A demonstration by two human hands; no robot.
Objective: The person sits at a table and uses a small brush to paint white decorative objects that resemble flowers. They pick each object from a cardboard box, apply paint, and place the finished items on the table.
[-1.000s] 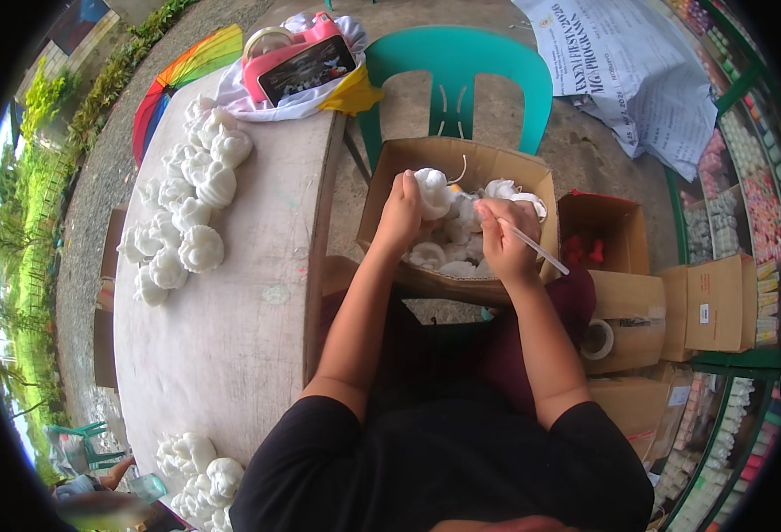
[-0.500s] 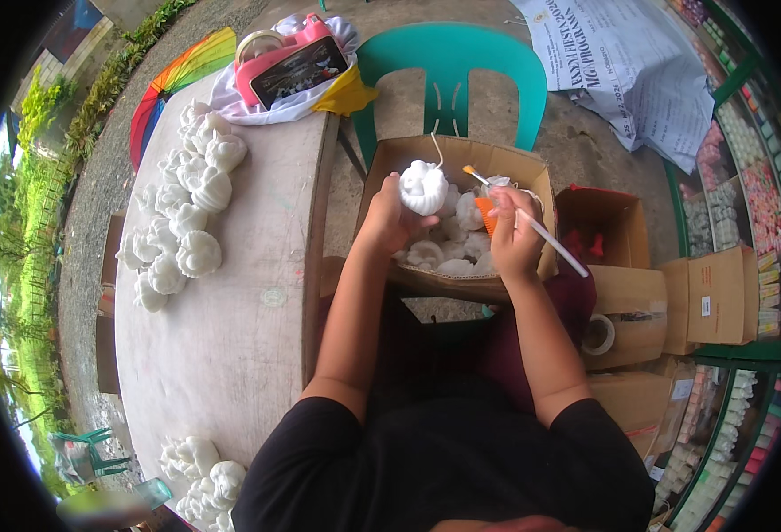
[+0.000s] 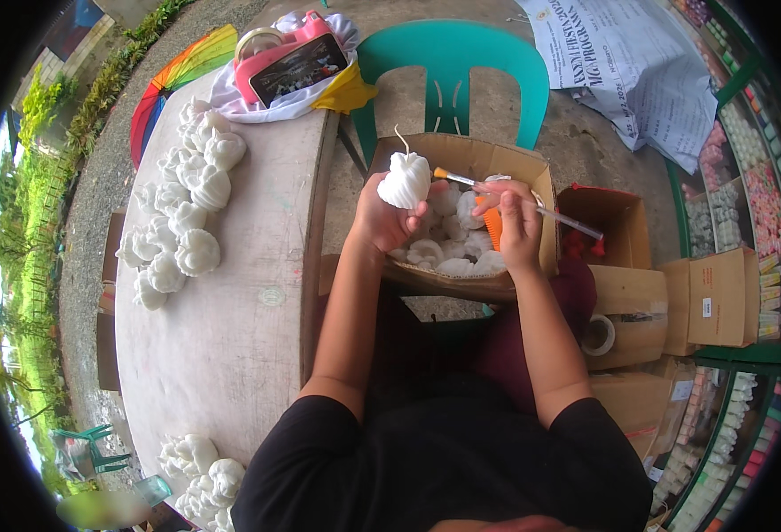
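Note:
My left hand [image 3: 380,218] is closed around a white ribbed candle [image 3: 405,182], raised above the near left part of a cardboard box [image 3: 515,161]; a pale wick sticks up from it. In my right hand [image 3: 521,229] a paintbrush [image 3: 458,177] lies nearly level, its orange-tipped bristles pointing at the candle and close to it. The clear handle runs out to the right. Below, the box holds several white moulded pieces [image 3: 452,229]. An orange ridged piece [image 3: 491,223] shows beside my right fingers; whether they touch it I cannot tell.
On the table [image 3: 257,355] to my left lie a cluster of white moulded pieces [image 3: 197,184] and another nearer group [image 3: 209,479]. A phone [image 3: 300,71] in a pink holder stands at its far end. Beyond the box is a green chair [image 3: 452,49]; more cardboard boxes [image 3: 625,306] stand at right.
My left hand has tilted the candle and shifted it slightly left. The brush has swung flatter, its bristles moving left toward the candle.

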